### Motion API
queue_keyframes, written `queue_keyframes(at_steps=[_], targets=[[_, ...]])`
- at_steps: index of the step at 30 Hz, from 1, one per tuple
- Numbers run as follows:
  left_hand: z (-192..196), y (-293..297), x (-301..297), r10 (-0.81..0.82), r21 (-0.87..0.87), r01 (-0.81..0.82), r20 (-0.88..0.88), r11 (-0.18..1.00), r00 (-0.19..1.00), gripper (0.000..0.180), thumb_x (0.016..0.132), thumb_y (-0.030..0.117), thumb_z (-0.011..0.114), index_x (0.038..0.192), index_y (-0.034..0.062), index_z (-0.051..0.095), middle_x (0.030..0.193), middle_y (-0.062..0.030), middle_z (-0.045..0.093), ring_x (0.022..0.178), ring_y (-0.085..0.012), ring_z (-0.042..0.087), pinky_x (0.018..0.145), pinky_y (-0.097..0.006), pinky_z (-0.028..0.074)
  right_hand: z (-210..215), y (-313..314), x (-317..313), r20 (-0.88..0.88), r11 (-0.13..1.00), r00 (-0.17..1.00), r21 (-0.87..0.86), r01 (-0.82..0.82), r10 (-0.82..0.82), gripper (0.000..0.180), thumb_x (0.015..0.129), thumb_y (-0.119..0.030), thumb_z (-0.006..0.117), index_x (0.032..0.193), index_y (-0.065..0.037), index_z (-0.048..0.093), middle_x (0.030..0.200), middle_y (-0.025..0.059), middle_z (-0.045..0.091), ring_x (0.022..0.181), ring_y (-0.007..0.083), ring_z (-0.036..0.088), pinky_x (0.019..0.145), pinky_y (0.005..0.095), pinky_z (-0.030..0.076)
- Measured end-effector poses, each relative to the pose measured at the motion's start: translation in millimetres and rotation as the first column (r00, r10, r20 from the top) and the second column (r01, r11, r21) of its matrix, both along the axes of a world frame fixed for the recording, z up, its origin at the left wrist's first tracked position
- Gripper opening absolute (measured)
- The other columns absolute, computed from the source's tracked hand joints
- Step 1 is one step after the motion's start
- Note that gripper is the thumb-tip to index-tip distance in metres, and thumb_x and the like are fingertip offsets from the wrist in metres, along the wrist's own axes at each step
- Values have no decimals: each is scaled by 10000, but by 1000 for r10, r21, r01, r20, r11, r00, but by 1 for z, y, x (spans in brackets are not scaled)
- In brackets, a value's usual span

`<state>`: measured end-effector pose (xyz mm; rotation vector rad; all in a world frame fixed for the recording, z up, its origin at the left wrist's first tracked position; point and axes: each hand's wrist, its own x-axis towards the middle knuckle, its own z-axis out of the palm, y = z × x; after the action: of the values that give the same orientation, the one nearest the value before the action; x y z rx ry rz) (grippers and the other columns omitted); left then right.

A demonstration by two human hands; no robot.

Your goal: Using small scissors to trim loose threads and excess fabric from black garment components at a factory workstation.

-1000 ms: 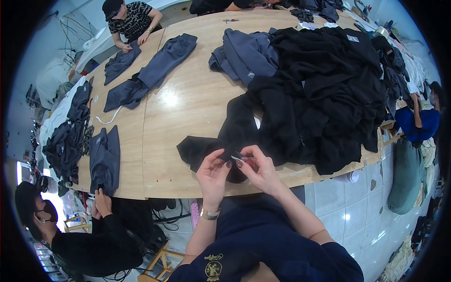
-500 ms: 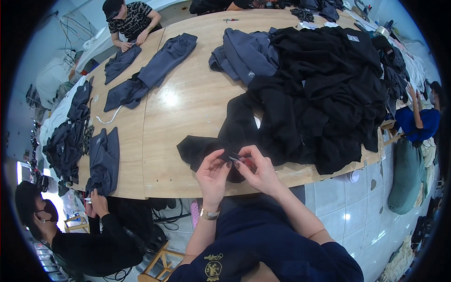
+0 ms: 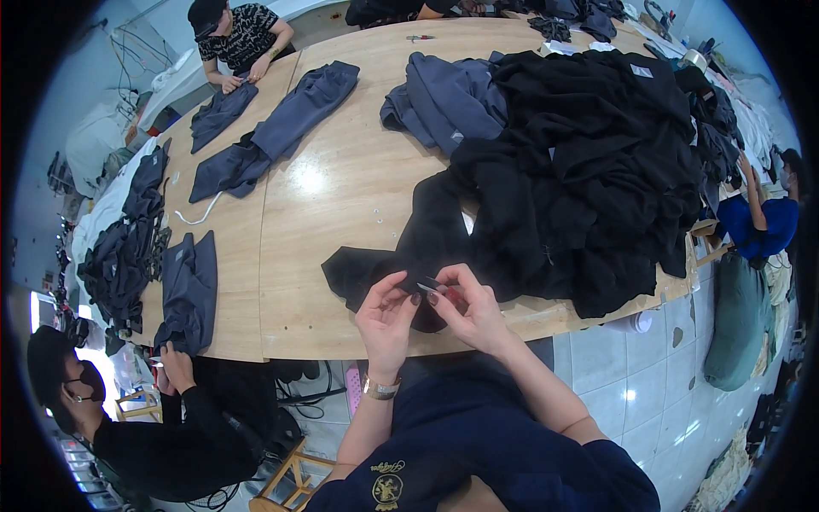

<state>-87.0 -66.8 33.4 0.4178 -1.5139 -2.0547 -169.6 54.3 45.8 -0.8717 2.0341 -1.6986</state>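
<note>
Your left hand pinched the black garment at the tabletop's near edge, seemingly to steady it; your right hand gripped red-handled snips, tips angled toward the pinched spot, though whether they touched was hard to tell.

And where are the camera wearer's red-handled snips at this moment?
In the head view, the snips are just right of and below centre, in the fingers of the right hand, blades toward the left hand, by the black garment.
</note>
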Motion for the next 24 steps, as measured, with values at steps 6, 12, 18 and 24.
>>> queue_keyframes(at_steps=[6, 12, 18, 24], targets=[[2, 0, 0, 1, -13, -1, 3, 1000, 1000, 351, 787, -109, 575, 1126, -40, 514, 904, -54, 586, 846, -96, 575, 767, -200, 474, -2, 1, 0, -14, 999, 1000, 51, -16, 16, 207, 825, -70, 586, 984, -25, 462, 707, 38, 583, 605, 59, 548, 507, 193, 391], [6, 2, -1, -7, -18, 7, -17, 1000, 1000, 348, 787, -110, 574, 1123, -41, 516, 923, -64, 590, 855, -103, 577, 770, -204, 472, 3, -1, 0, 17, 997, 1000, 77, -13, 11, 198, 830, -70, 581, 980, -24, 460, 739, 41, 580, 621, 52, 535, 517, 192, 395], [3, 2, 0, -4, -33, 4, 4, 999, 1000, 348, 784, -115, 572, 1120, -40, 520, 916, -60, 593, 850, -94, 573, 761, -193, 466, -8, -2, 2, 204, 967, 979, -251, 46, 6, 191, 819, -133, 607, 924, -26, 488, 581, 31, 516, 473, 66, 462, 434, 230, 340], [4, 2, -1, 10, 17, -11, 13, 1000, 1000, 350, 783, -111, 577, 1121, -36, 525, 877, -36, 588, 800, -69, 555, 734, -179, 459, 7, -1, 0, 61, 994, 993, -32, 105, -103, 181, 795, -63, 627, 923, -12, 509, 630, -18, 529, 533, 11, 438, 467, 173, 323]])
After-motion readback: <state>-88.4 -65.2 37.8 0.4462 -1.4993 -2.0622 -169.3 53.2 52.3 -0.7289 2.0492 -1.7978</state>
